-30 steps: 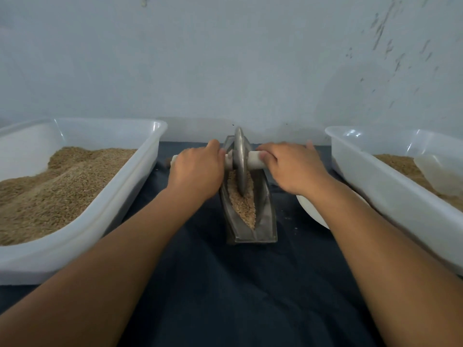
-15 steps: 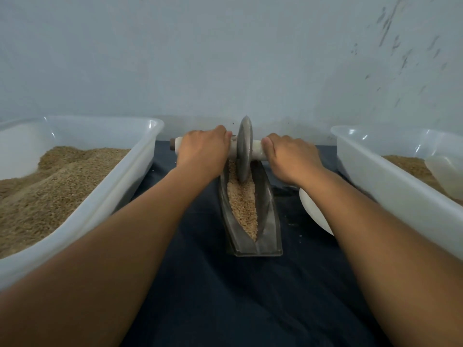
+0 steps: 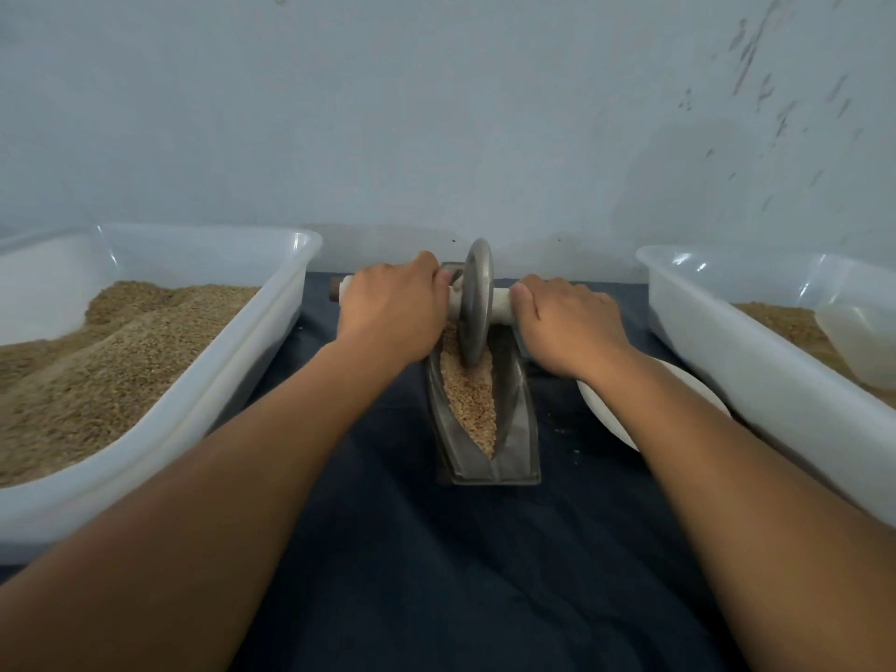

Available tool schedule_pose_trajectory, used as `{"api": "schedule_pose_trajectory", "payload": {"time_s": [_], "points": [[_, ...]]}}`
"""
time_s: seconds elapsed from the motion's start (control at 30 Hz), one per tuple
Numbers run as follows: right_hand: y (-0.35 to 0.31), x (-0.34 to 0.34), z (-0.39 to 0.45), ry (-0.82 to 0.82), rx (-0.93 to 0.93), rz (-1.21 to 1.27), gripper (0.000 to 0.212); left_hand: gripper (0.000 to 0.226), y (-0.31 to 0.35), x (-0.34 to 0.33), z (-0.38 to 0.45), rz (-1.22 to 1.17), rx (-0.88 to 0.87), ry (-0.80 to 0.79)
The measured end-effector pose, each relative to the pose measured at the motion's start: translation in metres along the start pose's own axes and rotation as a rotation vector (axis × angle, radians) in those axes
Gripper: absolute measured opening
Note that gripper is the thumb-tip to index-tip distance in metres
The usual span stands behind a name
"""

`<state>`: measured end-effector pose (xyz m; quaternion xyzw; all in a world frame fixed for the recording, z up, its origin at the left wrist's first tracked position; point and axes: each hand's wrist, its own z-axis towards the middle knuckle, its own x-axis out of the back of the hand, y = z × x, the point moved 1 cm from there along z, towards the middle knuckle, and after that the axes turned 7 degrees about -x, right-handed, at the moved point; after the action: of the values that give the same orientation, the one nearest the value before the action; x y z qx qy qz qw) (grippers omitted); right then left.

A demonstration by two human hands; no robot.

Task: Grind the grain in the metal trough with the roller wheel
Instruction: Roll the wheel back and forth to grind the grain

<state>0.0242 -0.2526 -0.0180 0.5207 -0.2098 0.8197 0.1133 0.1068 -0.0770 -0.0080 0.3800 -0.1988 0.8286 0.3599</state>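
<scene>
Metal trough [image 3: 514, 429] sits mid table on dark cloth [image 3: 436, 574], lengthwise away from person, w/ grain [image 3: 472, 405] heaped inside. Roller wheel [image 3: 476, 303] stands upright in trough's far half, rim down in the grain. Left hand [image 3: 392, 308] curled round white axle handle [image 3: 499, 300] just left of wheel; right hand [image 3: 567, 322] wrapped round the handle just right of wheel. Left of trough: white plastic tub [image 3: 271, 332] full of grain. Right of trough: white bowl [image 3: 601, 409] partly under right forearm, then 2nd white tub [image 3: 727, 341] w/ grain + translucent scoop [image 3: 858, 341] inside.
</scene>
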Motion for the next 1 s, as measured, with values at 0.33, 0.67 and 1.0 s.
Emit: {"api": "schedule_pose_trajectory", "payload": {"time_s": [0.33, 0.67, 1.0], "points": [[0.001, 0.015, -0.030, -0.022, 0.092, 0.009, 0.048, 0.031, 0.001, 0.017, -0.035, -0.146, 0.069, 0.002], [0.004, 0.035, -0.057, -0.018, 0.044, 0.154, 0.045, 0.017, 0.016, 0.045, -0.056, -0.135, 0.027, 0.122], [-0.003, 0.033, -0.064, 0.130, 0.085, 0.113, 0.038, 0.017, 0.016, 0.041, -0.056, -0.152, 0.106, 0.126]]}}
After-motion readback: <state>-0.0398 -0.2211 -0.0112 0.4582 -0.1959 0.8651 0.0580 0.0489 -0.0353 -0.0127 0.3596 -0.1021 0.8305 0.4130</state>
